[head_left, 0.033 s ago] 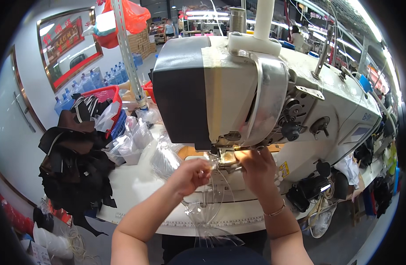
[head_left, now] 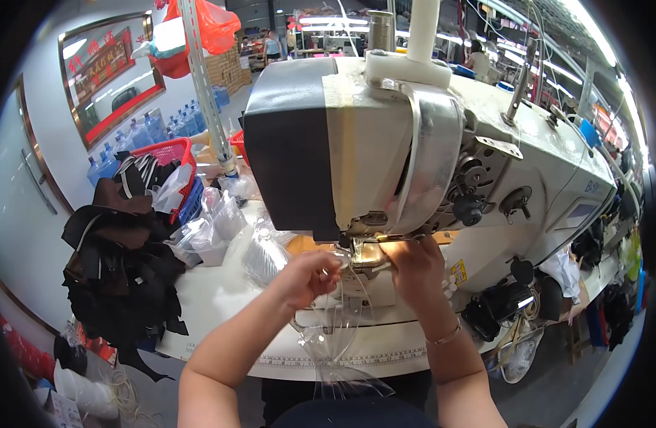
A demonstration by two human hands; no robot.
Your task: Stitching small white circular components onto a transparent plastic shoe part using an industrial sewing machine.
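A white sewing machine (head_left: 371, 143) with a dark end cover stands over the worktable. My left hand (head_left: 310, 278) is left of the needle area, thumb and fingers pinched together on clear plastic sheet (head_left: 335, 335). That sheet trails down from the fingers and over the table's front edge in crumpled folds. On the other side of a brass-coloured guide (head_left: 369, 253), under the machine head, is my right hand (head_left: 417, 271). Its fingers bend in toward the guide; the fingertips and anything in them are hidden. A lamp lights this spot brightly.
Clear plastic pieces (head_left: 214, 228) lie left on the white table (head_left: 221, 299). A pile of black and brown material (head_left: 121, 264) hangs at the table's left side, beside a red basket (head_left: 172, 151). A black box-like device (head_left: 496, 310) is at the right. People stand far back.
My left hand has shifted very slightly, its fingertips a little higher beside the needle area. The right hand stays by the brass guide.
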